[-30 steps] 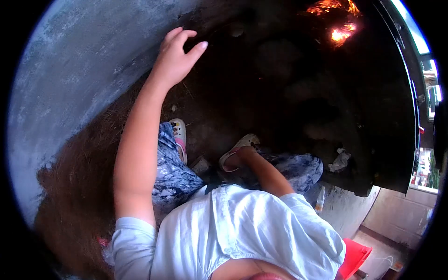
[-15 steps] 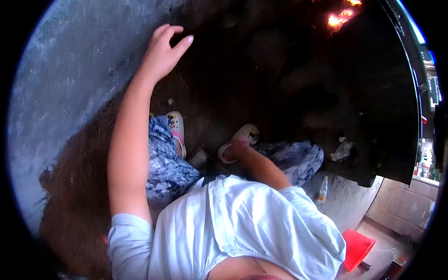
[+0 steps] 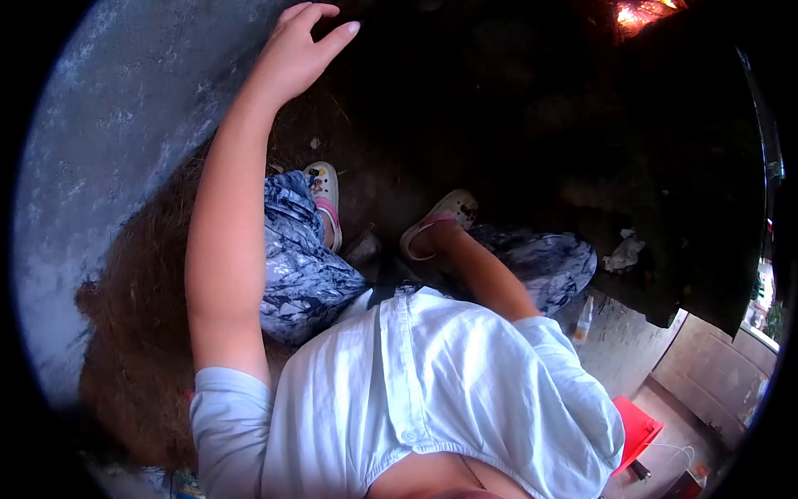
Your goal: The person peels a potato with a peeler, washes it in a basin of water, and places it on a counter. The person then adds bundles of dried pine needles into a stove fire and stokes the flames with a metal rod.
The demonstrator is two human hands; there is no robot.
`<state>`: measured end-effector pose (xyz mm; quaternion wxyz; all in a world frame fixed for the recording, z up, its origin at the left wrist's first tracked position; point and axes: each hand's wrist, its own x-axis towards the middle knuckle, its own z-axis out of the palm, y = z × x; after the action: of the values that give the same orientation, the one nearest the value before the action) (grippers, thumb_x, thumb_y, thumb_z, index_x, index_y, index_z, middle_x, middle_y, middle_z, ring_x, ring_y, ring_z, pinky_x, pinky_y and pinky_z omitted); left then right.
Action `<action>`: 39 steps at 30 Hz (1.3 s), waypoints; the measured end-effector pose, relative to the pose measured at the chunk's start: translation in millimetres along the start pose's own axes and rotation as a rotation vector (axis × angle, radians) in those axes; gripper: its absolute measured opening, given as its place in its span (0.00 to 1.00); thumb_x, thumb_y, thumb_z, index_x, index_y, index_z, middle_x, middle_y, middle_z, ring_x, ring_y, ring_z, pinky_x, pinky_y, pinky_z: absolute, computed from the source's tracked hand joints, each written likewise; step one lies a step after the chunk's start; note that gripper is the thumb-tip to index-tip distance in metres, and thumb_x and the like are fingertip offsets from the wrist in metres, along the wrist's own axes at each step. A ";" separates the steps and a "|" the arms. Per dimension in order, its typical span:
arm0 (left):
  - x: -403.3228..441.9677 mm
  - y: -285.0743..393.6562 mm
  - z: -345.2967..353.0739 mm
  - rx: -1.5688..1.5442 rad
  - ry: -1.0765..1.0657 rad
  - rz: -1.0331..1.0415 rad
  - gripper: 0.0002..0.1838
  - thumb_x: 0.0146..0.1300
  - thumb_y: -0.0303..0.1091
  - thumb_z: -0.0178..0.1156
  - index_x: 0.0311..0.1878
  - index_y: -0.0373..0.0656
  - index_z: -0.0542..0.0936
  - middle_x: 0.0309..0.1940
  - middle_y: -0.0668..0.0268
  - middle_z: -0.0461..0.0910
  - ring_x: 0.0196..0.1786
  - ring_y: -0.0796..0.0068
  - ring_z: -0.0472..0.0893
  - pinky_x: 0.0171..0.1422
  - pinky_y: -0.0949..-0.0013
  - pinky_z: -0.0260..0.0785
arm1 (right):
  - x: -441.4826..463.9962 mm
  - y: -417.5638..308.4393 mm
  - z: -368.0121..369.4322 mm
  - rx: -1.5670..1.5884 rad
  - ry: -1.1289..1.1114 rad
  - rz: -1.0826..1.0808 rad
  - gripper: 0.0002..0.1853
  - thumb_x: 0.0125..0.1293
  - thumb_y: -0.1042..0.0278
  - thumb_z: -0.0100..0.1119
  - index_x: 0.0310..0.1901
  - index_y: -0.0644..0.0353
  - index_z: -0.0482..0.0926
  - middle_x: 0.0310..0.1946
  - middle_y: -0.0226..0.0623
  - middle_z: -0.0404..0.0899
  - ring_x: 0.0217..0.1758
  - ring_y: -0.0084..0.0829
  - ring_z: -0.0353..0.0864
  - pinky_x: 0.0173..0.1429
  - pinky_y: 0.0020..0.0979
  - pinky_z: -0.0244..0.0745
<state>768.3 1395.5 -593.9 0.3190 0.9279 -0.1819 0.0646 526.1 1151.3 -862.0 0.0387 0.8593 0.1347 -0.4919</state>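
My left hand (image 3: 298, 50) is raised at the upper left, its thumb stretched away from loosely bent fingers, with nothing between them. It is near the grey wall (image 3: 125, 125), over dark ground. My right forearm reaches down to the right clog (image 3: 453, 206), which is pale with a pink strap. My right hand (image 3: 440, 236) is in shadow beside that clog and heel, and its fingers cannot be made out. The left clog (image 3: 324, 185) stands below my left hand, beside the patterned trouser leg (image 3: 303, 266).
A small fire (image 3: 644, 15) glows at the top right. Dry brown straw (image 3: 141, 366) lies along the wall. To the right are crumpled white paper (image 3: 623, 252), a small bottle (image 3: 583, 320) and a red container (image 3: 636, 432).
The view has shifted, so the fire now sits at the top edge. My left hand appears higher in view, still with its fingers apart. My right arm stays down by the clog.
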 end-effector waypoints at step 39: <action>-8.9 29.8 -1.8 0.118 -0.211 -0.107 0.22 0.63 0.46 0.52 0.56 0.45 0.71 0.64 0.58 0.58 0.66 0.60 0.58 0.67 0.63 0.52 | -2.5 -0.1 -5.8 0.233 0.127 -0.005 0.25 0.54 0.52 0.55 0.54 0.51 0.73 0.52 0.41 0.73 0.55 0.39 0.71 0.58 0.37 0.66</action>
<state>748.8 1377.4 -577.6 0.2459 0.9550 -0.1606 -0.0401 529.7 1152.1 -856.9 -0.0711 0.8871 0.0807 -0.4489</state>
